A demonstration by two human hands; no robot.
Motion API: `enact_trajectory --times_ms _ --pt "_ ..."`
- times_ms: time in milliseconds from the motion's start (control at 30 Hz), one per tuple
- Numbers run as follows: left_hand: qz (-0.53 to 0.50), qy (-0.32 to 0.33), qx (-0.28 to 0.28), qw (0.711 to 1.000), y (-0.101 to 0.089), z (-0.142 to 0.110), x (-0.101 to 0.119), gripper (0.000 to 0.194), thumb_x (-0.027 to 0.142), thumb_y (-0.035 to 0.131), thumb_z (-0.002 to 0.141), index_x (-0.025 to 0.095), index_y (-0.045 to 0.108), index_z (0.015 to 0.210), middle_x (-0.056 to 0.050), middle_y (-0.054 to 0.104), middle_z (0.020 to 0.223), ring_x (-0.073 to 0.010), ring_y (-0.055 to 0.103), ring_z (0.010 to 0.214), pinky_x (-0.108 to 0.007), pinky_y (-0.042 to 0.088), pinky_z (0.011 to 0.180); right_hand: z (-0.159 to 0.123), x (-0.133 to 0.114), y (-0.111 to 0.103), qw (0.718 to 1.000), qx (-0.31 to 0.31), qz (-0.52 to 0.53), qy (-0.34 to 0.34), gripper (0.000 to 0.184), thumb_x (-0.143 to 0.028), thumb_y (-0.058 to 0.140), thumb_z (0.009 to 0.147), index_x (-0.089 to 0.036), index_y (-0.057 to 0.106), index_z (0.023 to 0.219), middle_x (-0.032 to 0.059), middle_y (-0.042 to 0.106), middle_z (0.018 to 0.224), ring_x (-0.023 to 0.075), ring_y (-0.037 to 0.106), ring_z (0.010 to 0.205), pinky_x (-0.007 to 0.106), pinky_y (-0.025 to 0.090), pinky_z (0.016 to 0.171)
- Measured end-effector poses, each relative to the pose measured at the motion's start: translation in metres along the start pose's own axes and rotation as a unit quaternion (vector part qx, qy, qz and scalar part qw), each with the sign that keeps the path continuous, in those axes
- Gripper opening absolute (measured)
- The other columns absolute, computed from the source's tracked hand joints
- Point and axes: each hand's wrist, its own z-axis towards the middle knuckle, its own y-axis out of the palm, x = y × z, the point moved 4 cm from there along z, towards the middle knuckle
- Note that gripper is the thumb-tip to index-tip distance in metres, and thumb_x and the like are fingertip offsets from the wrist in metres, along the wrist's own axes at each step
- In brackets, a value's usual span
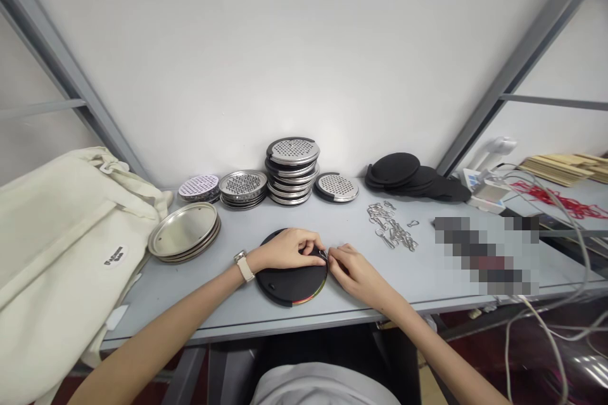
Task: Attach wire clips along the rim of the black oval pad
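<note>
A round black case [285, 281] lies flat near the table's front edge, with a red, yellow and green strip along its lower right rim. My left hand [292, 250], with a watch at the wrist, reaches over it, thumb and fingers pinched at its right edge. A small metal clasp [323, 254] glints between those fingertips. Just right of the case, my right hand [352, 269] is closed, its fingertips against the same edge; whatever they hold is hidden. Loose metal clasps [392, 228] lie in a pile farther right.
Behind the case stand a tall stack of round graters [293, 152], a shorter grater stack [243, 185] and a single grater [337, 186]. Metal discs [185, 228] are piled left, beside a cream bag [61, 253]. Black round pieces [394, 169] and white cables [586, 253] are at right.
</note>
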Motion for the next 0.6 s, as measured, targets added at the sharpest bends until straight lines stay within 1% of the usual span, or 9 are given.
enact_trajectory --times_ms 200,433,600 --pt "0.001 0.006 -0.002 1.0 0.0001 -0.0002 -0.0001 0.029 0.043 0.063 0.083 0.016 0.061 0.094 0.006 0.049 0.064 -0.0073 0.042 0.058 -0.019 0.031 0.057 -0.0004 -0.0021 -0.0017 1.0 0.0 0.0 0.001 0.027 -0.018 0.035 0.095 -0.02 0.046 0.07 -0.0004 0.049 0.063 0.0159 0.046 0.061 0.029 0.037 0.065" --pt "-0.02 -0.001 -0.009 1.0 0.0007 0.0003 -0.0006 0.029 0.042 0.064 0.082 0.016 0.061 0.093 0.006 0.048 0.063 -0.0074 0.04 0.057 -0.02 0.03 0.055 -0.0016 -0.0029 -0.0015 1.0 -0.006 -0.016 0.006 0.025 -0.013 0.034 0.092 -0.02 0.043 0.07 0.0002 0.05 0.066 0.0167 0.048 0.066 0.03 0.037 0.067" --pt "-0.024 -0.006 -0.01 1.0 0.0004 0.0003 -0.0004 0.029 0.042 0.064 0.082 0.016 0.062 0.093 0.006 0.047 0.063 -0.0072 0.039 0.057 -0.02 0.031 0.056 -0.001 -0.0017 0.0003 1.0 -0.007 -0.022 0.006 0.026 -0.015 0.034 0.094 -0.02 0.044 0.07 0.0 0.049 0.065 0.0164 0.047 0.065 0.029 0.037 0.067"
